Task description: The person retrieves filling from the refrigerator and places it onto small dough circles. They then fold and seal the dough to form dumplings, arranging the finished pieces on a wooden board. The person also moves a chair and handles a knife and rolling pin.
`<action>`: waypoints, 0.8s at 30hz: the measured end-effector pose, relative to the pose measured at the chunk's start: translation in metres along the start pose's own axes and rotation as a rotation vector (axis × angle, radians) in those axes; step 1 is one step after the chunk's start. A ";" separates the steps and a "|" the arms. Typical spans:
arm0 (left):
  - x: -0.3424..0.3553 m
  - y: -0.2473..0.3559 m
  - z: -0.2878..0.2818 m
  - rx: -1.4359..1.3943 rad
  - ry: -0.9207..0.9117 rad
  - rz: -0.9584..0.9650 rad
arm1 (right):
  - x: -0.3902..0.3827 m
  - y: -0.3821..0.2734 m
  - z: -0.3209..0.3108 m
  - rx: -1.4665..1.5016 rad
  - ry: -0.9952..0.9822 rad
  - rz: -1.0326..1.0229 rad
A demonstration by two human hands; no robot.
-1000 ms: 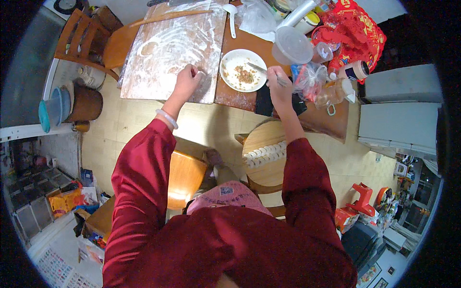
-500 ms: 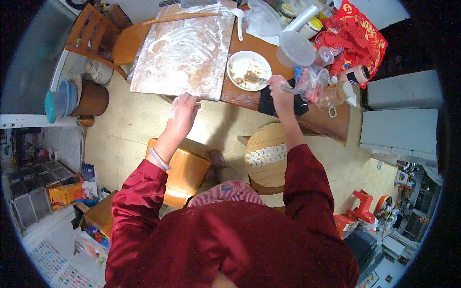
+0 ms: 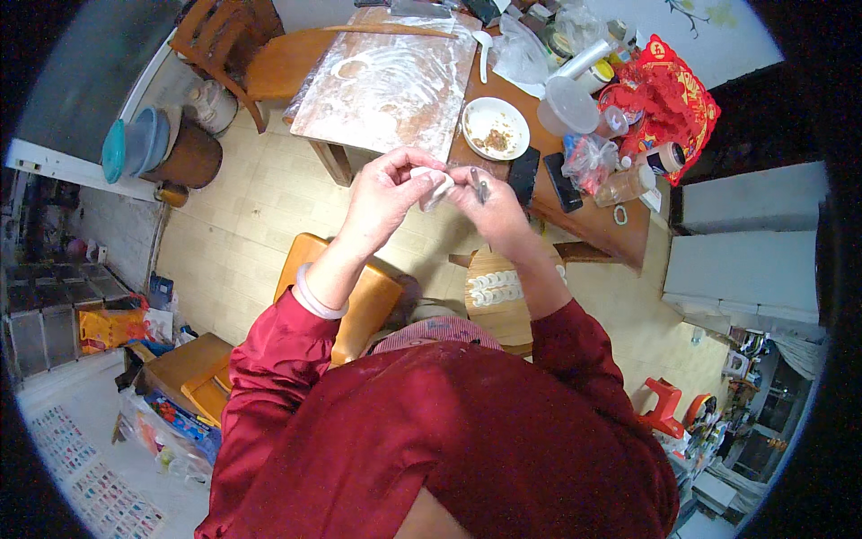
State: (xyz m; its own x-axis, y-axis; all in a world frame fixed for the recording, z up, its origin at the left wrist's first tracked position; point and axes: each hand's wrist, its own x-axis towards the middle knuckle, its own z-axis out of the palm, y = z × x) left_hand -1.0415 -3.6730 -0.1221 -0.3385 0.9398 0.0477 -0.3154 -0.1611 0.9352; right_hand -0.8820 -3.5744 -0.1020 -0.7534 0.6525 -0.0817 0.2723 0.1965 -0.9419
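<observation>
My left hand (image 3: 386,198) is closed on a small pale dough piece (image 3: 437,187), which looks like a folded dumpling wrapper, raised in front of the table's near edge. My right hand (image 3: 485,211) grips metal chopsticks (image 3: 480,185) and meets the dough with its fingertips. Behind my hands lie a flour-dusted wooden board (image 3: 377,99) and a white plate (image 3: 480,108) with a little chopped filling. Below my right hand a round wooden board (image 3: 489,319) holds rows of white dumplings (image 3: 494,290).
Jars, a plastic tub (image 3: 566,106), bags (image 3: 588,157), a white spoon (image 3: 484,49), two dark flat objects and red packaging (image 3: 655,90) crowd the table's right. A wooden chair (image 3: 224,45) stands back left, an orange seat (image 3: 359,310) below my left hand. Buckets (image 3: 184,162) sit at left.
My left hand has risen from the board's near edge and moved right to meet my right hand. My right hand has drawn the chopsticks back from the plate toward me.
</observation>
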 end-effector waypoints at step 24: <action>0.042 -0.120 0.014 -0.764 0.249 -0.250 | 0.051 0.070 -0.012 0.171 0.259 0.077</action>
State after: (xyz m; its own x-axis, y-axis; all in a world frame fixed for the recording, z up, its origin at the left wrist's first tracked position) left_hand -1.0054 -3.6095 -0.2273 -0.3368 0.8952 -0.2920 -0.8899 -0.2013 0.4093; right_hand -0.8942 -3.5188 -0.1679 -0.5512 0.8296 -0.0895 0.2009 0.0278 -0.9792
